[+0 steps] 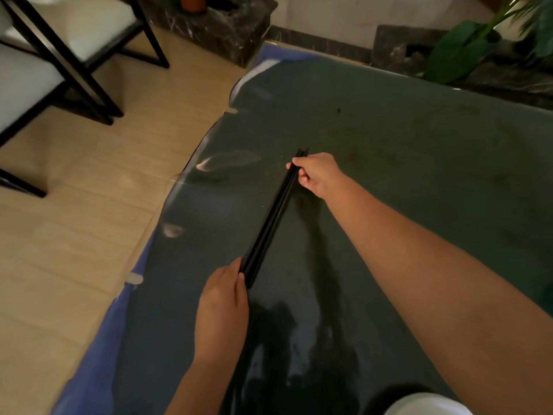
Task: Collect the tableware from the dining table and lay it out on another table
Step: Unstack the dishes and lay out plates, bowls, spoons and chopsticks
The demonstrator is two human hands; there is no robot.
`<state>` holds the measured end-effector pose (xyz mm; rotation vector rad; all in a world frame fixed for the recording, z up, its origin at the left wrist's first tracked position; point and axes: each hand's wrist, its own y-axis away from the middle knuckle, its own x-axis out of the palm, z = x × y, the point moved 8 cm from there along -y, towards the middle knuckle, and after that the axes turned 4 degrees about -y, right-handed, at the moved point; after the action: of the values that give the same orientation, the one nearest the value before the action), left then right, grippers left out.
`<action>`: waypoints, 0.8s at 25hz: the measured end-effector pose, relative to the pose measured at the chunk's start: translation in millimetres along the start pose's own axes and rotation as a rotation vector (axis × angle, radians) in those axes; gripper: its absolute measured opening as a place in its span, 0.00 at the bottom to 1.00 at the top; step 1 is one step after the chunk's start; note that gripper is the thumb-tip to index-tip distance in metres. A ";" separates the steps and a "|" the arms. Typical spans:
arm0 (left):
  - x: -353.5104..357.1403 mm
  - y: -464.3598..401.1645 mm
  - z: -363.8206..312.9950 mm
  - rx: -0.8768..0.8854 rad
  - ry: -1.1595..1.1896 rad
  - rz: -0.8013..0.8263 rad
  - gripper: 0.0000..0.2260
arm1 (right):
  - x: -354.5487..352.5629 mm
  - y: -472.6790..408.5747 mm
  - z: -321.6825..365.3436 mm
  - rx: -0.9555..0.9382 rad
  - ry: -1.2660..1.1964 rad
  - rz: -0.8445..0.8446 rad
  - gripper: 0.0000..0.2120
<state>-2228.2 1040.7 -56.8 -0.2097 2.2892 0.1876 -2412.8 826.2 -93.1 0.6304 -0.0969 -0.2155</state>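
A bundle of black chopsticks [273, 217] runs diagonally over the dark green glass-topped table [404, 139]. My left hand [223, 307] grips the near end of the bundle. The far end is pinched by my right hand [317, 175], whose forearm reaches in from the lower right. The chopsticks look held together, just above or touching the tabletop; I cannot tell which. A white rounded dish [428, 404] shows at the bottom edge, mostly cut off.
The table's curved left edge [191, 175] borders a beige tiled floor [74, 235]. Black-framed chairs with white cushions [59, 55] stand at the upper left. A dark marble ledge [227, 28] and a green plant [472, 46] lie behind the table.
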 end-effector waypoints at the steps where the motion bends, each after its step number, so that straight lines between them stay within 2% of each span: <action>1: -2.2 -0.9 -3.7 0.051 -0.062 -0.044 0.14 | 1.8 -2.6 -0.6 -0.007 0.001 -0.004 0.10; 3: -0.8 -2.9 -7.6 0.123 -0.188 -0.080 0.13 | 5.7 -4.2 0.3 -0.050 0.067 -0.018 0.09; 8: 11.3 -2.9 -8.3 0.276 -0.374 -0.057 0.22 | -1.9 7.8 15.3 -0.291 0.595 -0.167 0.11; 12: 15.8 -1.5 -6.3 0.380 -0.341 -0.017 0.27 | -0.1 24.0 -0.9 -0.316 0.676 -0.114 0.20; 15: 15.7 -1.3 -4.2 0.424 -0.305 -0.006 0.27 | 7.7 32.5 -2.2 -0.352 0.700 -0.100 0.20; 18: 15.4 -4.3 -3.2 0.458 -0.284 -0.025 0.23 | 21.6 35.6 3.5 -0.387 0.768 -0.083 0.11; 20: 16.3 -5.7 -3.1 0.473 -0.279 -0.038 0.21 | 27.0 37.4 7.2 -0.414 0.799 -0.101 0.17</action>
<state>-2240.0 1033.0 -67.4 0.0188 1.9838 -0.3255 -2381.2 845.2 -64.4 0.2714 0.7347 -0.0639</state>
